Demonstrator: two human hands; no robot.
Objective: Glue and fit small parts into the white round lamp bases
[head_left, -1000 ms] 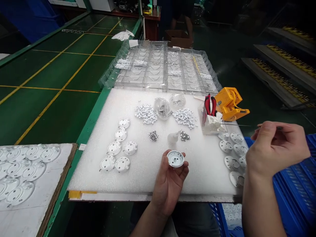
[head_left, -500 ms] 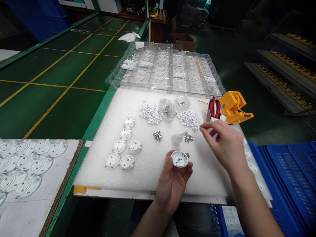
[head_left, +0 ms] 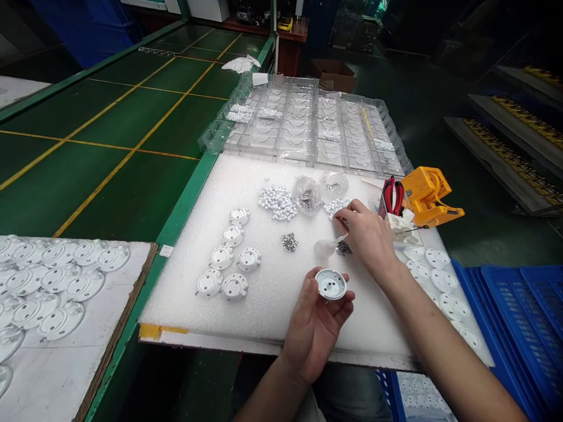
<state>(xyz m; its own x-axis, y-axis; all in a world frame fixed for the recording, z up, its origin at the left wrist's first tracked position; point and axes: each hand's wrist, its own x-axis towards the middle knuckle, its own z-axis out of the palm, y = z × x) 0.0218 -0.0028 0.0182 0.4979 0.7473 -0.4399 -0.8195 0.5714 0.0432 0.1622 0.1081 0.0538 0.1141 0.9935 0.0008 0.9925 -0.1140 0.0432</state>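
Green-painted shop floor (head_left: 132, 117) w/ yellow lines in the bg, and we're looking down at a big white foam sheet (head_left: 185, 305) on a green-edged bench. Behind the foam sit clear plastic trays (head_left: 285, 123) w/ a few small heaps of white bits in some compartments.

Our left hand (head_left: 312, 346) is cupped and closed around the rim of a small round white cup (head_left: 331, 285), open side up, held just above the foam near its front edge. Our right hand (head_left: 367, 237) is over the middle-right of the foam, thumb and fingers (head_left: 338, 215) pinched down at a heap of small white parts (head_left: 336, 208). Can't tell if they've actually got a piece, the fingers hide it.

Also on the foam: another white heap (head_left: 277, 202), two clear bags (head_left: 308, 195) w/ bits inside, and a little silver pile (head_left: 289, 242), w/ a second silver pile (head_left: 343, 249) right by the right wrist side. Six white round covers (head_left: 221, 258) sit in a loose group on the left, more (head_left: 444, 281) on the right. Top right corner: red-handled pliers (head_left: 393, 196) beside a yellow plastic tool (head_left: 428, 196). Blue crate (head_left: 519, 316) on the right, cardboard sheet of covers (head_left: 57, 293) on the left.
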